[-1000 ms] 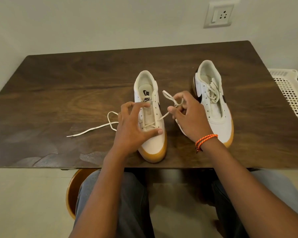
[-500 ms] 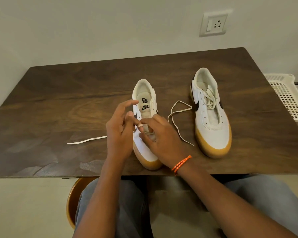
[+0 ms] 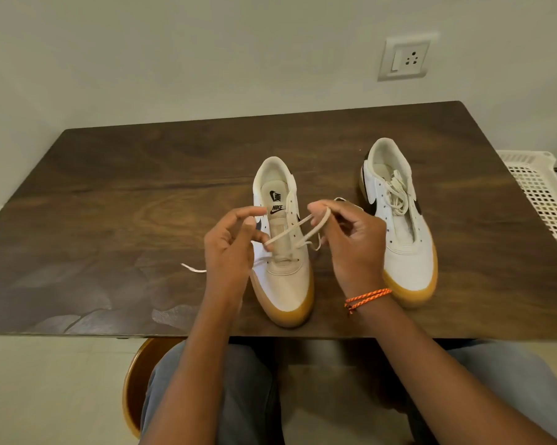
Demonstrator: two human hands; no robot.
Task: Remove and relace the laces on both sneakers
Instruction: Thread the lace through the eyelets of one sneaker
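Note:
Two white sneakers with gum soles stand toe-toward-me on the dark wooden table (image 3: 110, 194). The left sneaker (image 3: 283, 277) has its cream lace (image 3: 298, 228) through only the lowest eyelets. My right hand (image 3: 351, 245) pinches a loop of that lace and holds it up over the shoe's right side. My left hand (image 3: 230, 248) sits at the shoe's left side, fingers curled, pinching the lace near the eyelets. A loose lace end (image 3: 193, 268) trails on the table to the left. The right sneaker (image 3: 402, 239) has its lace bunched loosely in its opening.
A white perforated plastic basket (image 3: 540, 200) sits past the table's right edge. A wall socket (image 3: 405, 59) is on the wall behind. My knees and a round wooden stool (image 3: 132, 380) are below the table's front edge.
My right hand has lifted from the shoe's tongue, drawing a loop of lace up and to the right. The loose lace on the left has shortened. The view has tilted down.

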